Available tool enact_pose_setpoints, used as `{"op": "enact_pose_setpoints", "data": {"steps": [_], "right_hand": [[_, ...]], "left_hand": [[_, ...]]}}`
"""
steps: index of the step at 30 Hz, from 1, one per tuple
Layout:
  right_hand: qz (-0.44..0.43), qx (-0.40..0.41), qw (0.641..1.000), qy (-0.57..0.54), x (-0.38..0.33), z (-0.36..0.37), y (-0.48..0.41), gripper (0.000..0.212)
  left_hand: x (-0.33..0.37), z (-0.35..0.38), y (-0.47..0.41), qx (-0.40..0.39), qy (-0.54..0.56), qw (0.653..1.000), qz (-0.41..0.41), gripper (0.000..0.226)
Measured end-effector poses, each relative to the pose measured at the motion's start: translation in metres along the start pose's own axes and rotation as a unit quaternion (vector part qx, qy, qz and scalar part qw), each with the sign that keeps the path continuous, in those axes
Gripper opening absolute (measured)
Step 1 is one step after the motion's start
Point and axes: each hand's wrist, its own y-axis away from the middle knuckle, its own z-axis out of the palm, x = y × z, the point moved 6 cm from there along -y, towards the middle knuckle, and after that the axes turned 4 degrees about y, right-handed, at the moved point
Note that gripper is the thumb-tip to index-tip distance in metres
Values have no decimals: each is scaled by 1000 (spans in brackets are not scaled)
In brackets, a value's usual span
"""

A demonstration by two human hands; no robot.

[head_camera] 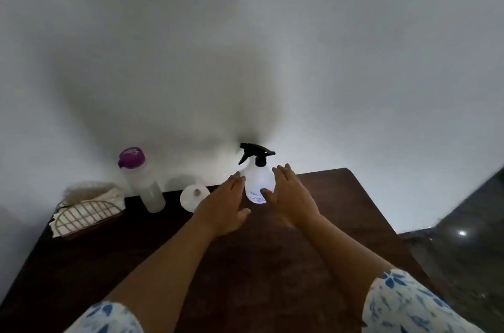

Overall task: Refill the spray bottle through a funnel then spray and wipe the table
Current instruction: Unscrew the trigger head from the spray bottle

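Nearest to the camera are 2 short sleeves of white cloth with a blue flower print, the left sleeve (106, 319) and the right sleeve (409, 305). The bare forearms reach forward from them over the table (245, 278). The table is of dark brown wood with a dull, slightly worn surface and a rounded far right corner.

Farther on, the left hand (223, 207) and the right hand (289, 196) are both spread flat with straight fingers, and neither holds anything. They stand on the 2 sides of the spray bottle (259, 182), very close to it. If they touch it, I cannot tell. The right thumb lies in front of its lower part.

The spray bottle stands upright near the far edge of the table. Its body is round, of cloudy white plastic with a small printed label, and its trigger head is black.

Left of it lies a round white funnel (194, 197) with a small opening in the middle. More to the left stands a tall clear plastic bottle (148, 190) with a purple lid. At the far left corner there is a wire basket (87, 216) with a pale folded cloth (92, 192) inside.

Behind the table is a plain white wall (272, 46), with soft shadows on it. On the right the floor (463, 256) is dark and shiny, with 1 small light reflection.
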Motion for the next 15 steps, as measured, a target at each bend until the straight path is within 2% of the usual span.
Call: {"op": "enact_pose_setpoints", "data": {"steps": [3,8,12,15], "right_hand": [[5,17,1000,-25,13,14,-24,52],[60,36,993,-95,36,41,-62,54],[72,36,986,-143,43,58,-86,62],[85,28,980,-177,47,67,-102,53]], "left_hand": [[-7,22,-22,-9,33,999,-23,78],[-29,58,-54,-16,64,995,-71,81],[-37,70,-74,4,113,989,-97,82],[-38,76,-88,20,161,982,-98,80]]}}
